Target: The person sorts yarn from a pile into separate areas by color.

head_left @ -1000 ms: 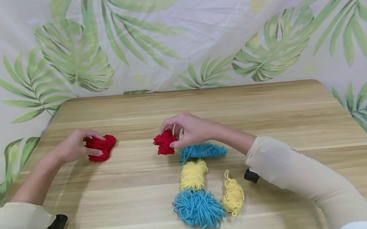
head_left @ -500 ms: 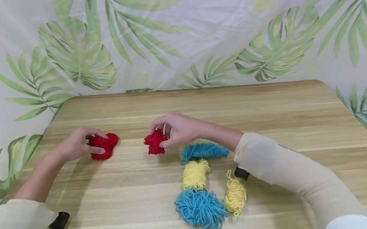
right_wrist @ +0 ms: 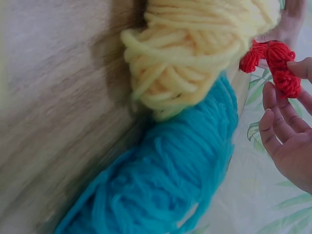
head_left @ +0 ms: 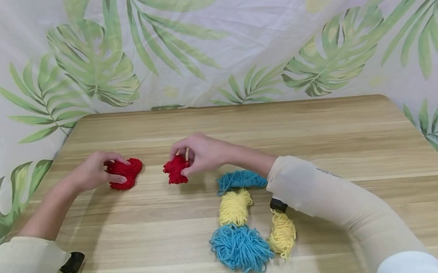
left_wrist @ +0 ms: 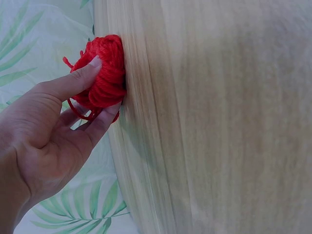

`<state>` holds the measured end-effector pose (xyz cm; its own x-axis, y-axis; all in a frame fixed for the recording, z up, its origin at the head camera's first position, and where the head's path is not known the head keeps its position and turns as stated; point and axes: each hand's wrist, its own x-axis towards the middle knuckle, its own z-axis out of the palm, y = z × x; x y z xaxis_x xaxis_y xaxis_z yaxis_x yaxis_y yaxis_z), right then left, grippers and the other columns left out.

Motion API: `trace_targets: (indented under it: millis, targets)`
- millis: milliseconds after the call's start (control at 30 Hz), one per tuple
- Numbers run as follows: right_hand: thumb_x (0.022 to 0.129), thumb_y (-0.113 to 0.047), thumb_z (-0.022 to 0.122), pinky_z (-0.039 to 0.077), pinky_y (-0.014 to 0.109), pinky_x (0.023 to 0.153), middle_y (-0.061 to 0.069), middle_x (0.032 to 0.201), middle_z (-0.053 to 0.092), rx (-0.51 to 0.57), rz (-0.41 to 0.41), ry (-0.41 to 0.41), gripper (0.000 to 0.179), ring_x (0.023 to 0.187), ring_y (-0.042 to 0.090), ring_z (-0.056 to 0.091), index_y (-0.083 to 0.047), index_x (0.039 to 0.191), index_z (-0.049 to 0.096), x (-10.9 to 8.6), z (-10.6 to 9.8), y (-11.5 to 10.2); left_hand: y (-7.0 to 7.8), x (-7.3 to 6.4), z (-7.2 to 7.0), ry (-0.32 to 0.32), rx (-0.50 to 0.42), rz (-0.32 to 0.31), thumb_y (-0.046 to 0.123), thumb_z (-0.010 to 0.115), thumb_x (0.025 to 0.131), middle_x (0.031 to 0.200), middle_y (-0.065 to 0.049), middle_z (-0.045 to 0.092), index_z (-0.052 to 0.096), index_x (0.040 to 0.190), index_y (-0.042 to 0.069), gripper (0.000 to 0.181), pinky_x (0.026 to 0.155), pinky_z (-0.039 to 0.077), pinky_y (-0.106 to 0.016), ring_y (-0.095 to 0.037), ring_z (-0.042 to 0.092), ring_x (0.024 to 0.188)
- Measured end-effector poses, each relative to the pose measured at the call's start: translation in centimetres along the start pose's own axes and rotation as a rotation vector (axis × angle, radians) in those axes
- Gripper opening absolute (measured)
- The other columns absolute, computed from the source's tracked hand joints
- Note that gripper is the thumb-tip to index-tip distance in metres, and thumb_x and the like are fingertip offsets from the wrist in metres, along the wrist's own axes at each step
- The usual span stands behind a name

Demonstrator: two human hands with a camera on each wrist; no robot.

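At the left of the table, my left hand (head_left: 95, 171) grips a red yarn bundle (head_left: 130, 172), thumb on its near side and fingers on its far side. The left wrist view shows that bundle (left_wrist: 107, 73) against the wooden surface, with a loose strand hanging by the fingers. To the right, my right hand (head_left: 202, 153) pinches a smaller red yarn bundle (head_left: 175, 170) between thumb and fingers, over the table with a shadow beneath. In the right wrist view this bundle (right_wrist: 283, 70) shows at the right edge, the other red one partly behind it.
A blue yarn bundle (head_left: 240, 181), a yellow one (head_left: 234, 207) and a large blue one (head_left: 241, 249) lie in a column at the centre of the wooden table (head_left: 142, 244). Another yellow bundle (head_left: 283, 237) lies beside them, under the right forearm. A leaf-print cloth (head_left: 192, 45) hangs behind.
My right hand has moved left with the smaller red yarn bundle, towards the left hand. The left hand keeps its hold on the other red bundle; the view has shifted slightly.
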<state>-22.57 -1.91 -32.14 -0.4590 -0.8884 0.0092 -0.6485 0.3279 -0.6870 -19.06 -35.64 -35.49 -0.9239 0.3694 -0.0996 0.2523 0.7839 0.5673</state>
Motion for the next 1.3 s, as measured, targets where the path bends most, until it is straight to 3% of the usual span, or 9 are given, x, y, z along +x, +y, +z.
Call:
trace_targets:
  millis: [333,667,900,1100,1300]
  targets:
    - [0.09,-0.008,0.075,0.052,0.02,0.076,0.008,0.105,0.071,-0.003,-0.006,-0.01,0.032,0.079,0.022,0.066,-0.003,0.121,0.068,1.5,0.5,-0.3,0.2,0.0,-0.1,0.006,0.013,0.013,0.002,0.089,0.078,0.102,-0.014,0.074,0.073,0.11,-0.008,0.037,0.072,0.054,-0.024,-0.017,0.064,0.087]
    - [0.09,-0.008,0.075,0.052,0.02,0.076,0.008,0.1,0.07,-0.008,-0.015,-0.008,0.031,0.08,0.023,0.066,-0.004,0.119,0.069,2.3,0.7,-0.2,0.5,0.2,0.1,0.006,0.049,0.096,-0.006,0.086,0.079,0.111,-0.015,0.071,0.068,0.115,0.001,0.041,0.083,0.054,-0.031,-0.029,0.064,0.102]
    - [0.089,-0.008,0.076,0.053,0.02,0.075,0.008,0.098,0.071,-0.01,-0.027,-0.006,0.028,0.079,0.023,0.067,-0.003,0.117,0.069,2.4,0.8,-0.2,0.7,0.2,0.1,-0.035,-0.003,0.093,-0.01,0.082,0.081,0.115,-0.018,0.066,0.059,0.128,0.004,0.054,0.085,0.055,-0.031,-0.035,0.062,0.107]
    - [0.09,-0.009,0.075,0.052,0.021,0.075,0.007,0.099,0.071,-0.023,-0.013,-0.01,0.028,0.079,0.022,0.066,-0.005,0.117,0.07,2.7,0.8,-0.1,0.7,0.2,0.2,-0.05,-0.015,0.099,-0.012,0.079,0.083,0.126,-0.018,0.067,0.067,0.128,0.003,0.049,0.09,0.053,-0.028,-0.036,0.062,0.115]
    - [0.09,-0.012,0.075,0.053,0.022,0.076,0.006,0.098,0.071,-0.041,0.005,0.001,0.028,0.078,0.017,0.066,-0.007,0.117,0.07,3.4,1.0,0.0,0.9,0.0,0.3,-0.041,-0.025,0.092,-0.013,0.076,0.084,0.125,-0.019,0.067,0.068,0.127,0.002,0.046,0.088,0.052,-0.023,-0.035,0.062,0.113]
